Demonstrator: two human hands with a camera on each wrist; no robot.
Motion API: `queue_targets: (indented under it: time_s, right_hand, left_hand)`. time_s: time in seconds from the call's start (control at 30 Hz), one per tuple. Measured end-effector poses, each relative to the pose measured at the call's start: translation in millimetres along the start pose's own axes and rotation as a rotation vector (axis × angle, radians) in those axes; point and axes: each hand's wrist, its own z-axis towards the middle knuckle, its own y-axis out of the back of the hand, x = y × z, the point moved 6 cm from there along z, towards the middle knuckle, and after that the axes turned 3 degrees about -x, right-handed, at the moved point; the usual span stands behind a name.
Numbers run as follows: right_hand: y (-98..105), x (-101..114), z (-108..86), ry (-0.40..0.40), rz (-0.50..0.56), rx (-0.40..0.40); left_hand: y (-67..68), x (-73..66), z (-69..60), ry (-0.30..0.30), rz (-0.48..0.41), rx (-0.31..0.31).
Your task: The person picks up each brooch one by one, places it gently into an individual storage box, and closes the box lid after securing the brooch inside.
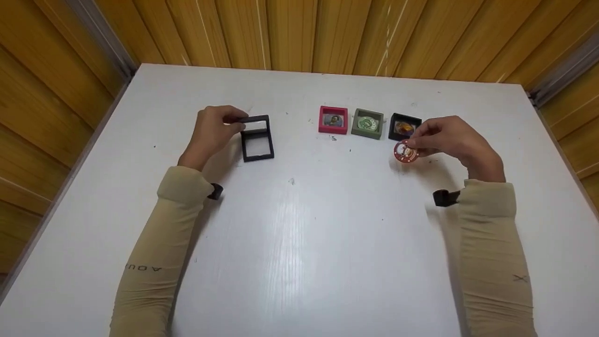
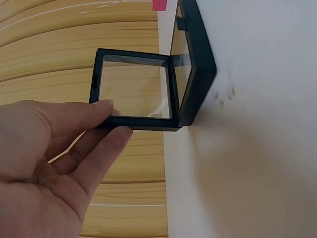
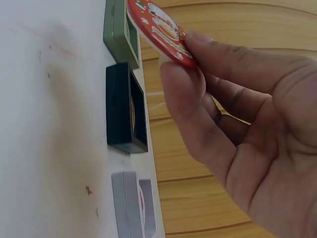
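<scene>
My left hand [image 1: 210, 132] pinches one half of a black hinged display frame [image 1: 258, 160] between thumb and fingers. That half, with a clear film window [image 2: 133, 89], stands raised at an angle. The other half rests on the table. Between thumb and fingertips, my right hand [image 1: 456, 140] holds a round red badge [image 1: 405, 153] with a white cartoon figure, above the table. Just behind the badge sits a small black box [image 1: 398, 133] with a colourful picture inside. A grey box [image 3: 128, 203] shows in the right wrist view; the right hand hides it in the head view.
Left of the black box stand a green box [image 1: 367, 135] with a green round piece inside and a red-pink box [image 1: 333, 130] with a picture piece. All are on the white table [image 1: 299, 224]. Yellow wood-look panels [image 1: 290, 32] rise behind the table's far edge.
</scene>
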Motion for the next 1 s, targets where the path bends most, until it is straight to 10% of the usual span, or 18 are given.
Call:
queue_targets:
  time_s: [1.0]
  right_hand:
    - [-45.5,46.5,-1.3,0.075,0.194,-0.064]
  left_hand:
    - [-55.4,-53.8,-24.3,-0.160,-0.018,0.126]
